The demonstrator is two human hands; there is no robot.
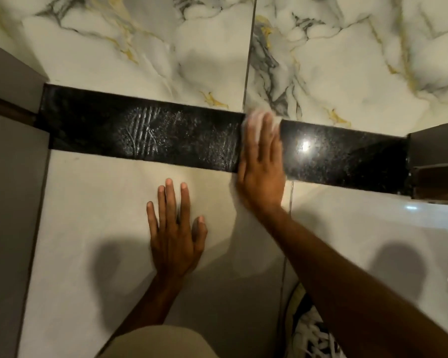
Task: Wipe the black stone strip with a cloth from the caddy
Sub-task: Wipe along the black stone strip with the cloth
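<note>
- Under the right hand [261, 164], most of the white cloth [256, 118] is hidden; only a blurred pale edge shows past the fingertips and along the thumb side.
- That hand lies flat with fingers stretched out, pressing the cloth down on the black stone strip [145, 133] rather than gripping it.
- One strip runs across the floor between the veined marble tiles [166, 60] beyond and the plain pale tiles [101, 202] nearer; wet streaks show left of the hand, a bright glare to its right.
- The left hand [175, 228] rests open, fingers spread, on a plain tile, holding nothing and apart from the strip.
- Two hands, one cloth.
- At the bottom edge a laced shoe [313, 334] is cut off.
</note>
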